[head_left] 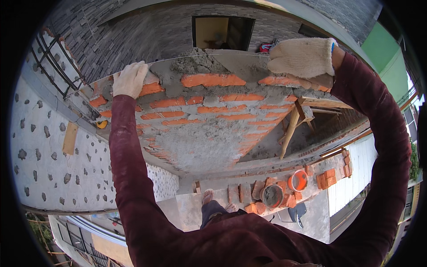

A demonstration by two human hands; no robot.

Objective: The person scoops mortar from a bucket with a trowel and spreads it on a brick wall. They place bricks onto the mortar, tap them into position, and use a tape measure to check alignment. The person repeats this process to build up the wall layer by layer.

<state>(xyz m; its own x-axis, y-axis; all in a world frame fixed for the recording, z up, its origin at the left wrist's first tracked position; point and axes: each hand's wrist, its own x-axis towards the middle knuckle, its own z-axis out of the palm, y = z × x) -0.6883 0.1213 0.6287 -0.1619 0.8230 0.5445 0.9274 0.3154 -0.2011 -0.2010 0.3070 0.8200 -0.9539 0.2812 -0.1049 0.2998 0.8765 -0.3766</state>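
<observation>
Both my hands wear off-white knitted gloves and rest along the top of a brick wall under construction. My left hand [130,80] is closed over the wall's left end, its fingers curled on an orange brick [151,87] that shows beside it. My right hand [301,58] lies at the wall's right part with its fingers pressed together; what it holds is hidden beneath the glove. Just under it shows an orange brick [280,80]. Between my hands sits a rough heap of wet grey mortar [200,63]. A thin taut string [213,54] runs along the wall's far edge.
Below stand a bucket of grey mortar [272,196] and an orange bucket [298,180] among loose bricks [327,179]. A wooden prop [290,132] leans in the opening at right. Steel bars [51,62] stick out at far left. A stone-clad wall [173,33] with a window faces me.
</observation>
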